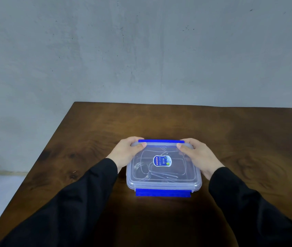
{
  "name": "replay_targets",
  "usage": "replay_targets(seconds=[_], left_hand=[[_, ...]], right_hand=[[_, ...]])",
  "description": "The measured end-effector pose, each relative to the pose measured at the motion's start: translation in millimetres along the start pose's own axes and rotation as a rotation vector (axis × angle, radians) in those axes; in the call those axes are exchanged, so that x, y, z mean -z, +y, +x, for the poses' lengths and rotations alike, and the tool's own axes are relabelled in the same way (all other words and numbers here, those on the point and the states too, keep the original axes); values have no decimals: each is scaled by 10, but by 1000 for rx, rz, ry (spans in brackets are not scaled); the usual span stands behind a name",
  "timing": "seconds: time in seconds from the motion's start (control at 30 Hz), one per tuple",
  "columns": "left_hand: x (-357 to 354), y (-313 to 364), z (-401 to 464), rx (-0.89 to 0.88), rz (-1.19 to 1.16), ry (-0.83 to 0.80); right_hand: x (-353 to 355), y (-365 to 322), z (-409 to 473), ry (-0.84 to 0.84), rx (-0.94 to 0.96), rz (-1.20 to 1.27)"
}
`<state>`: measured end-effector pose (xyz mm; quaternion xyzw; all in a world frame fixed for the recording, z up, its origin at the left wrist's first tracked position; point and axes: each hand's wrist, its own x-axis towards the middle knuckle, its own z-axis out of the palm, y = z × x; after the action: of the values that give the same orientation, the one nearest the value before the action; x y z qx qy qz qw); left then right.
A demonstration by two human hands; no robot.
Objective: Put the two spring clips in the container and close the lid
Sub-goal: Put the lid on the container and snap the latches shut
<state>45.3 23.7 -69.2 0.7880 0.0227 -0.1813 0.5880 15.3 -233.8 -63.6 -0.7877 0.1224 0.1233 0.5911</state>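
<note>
Two hands are gripping a clear container [164,182] on a wooden table [88,139]: the left hand [126,152] and right hand [197,155] are curling fingers over its lid's [186,173] far corners. Spring clips [142,169] are showing faintly inside.

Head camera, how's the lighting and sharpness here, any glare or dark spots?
Head view: even, soft light on the wall; the table falls into deep shadow near the sleeves; the lid shows mild sheen, so the clips beneath read only as faint outlines; both hands, left hand and right hand, look sharp.
</note>
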Motion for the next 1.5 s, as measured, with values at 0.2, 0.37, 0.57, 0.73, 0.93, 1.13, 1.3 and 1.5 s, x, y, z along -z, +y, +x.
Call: replay_targets(seconds=[0.2, 0.37, 0.57, 0.73, 0.93, 1.13, 1.3, 1.5], left_hand=[[15, -9, 30, -52, 61, -18], [5, 13, 14, -70, 93, 10], [-3, -44, -61, -279, 356, 179], [66, -436, -590, -876, 814, 179], [-3, -860, -799, -930, 1198, 121], [-30, -837, -778, -881, 1106, 163], [23, -751, -770, -887, 942, 193], [-24, -787, -779, -845, 833, 197]], right_hand=[[-2, -4, -1, 21, 70, -45], [-2, -10, 9, 28, 85, -122], [16, 60, -134, 174, 383, -392], [139, 457, -538, 19, 904, -810], [127, 866, -594, 38, 956, -1058], [121, 831, -608, 34, 932, -1007], [204, 801, -612, 26, 912, -892], [134, 882, -648, 78, 822, -818]])
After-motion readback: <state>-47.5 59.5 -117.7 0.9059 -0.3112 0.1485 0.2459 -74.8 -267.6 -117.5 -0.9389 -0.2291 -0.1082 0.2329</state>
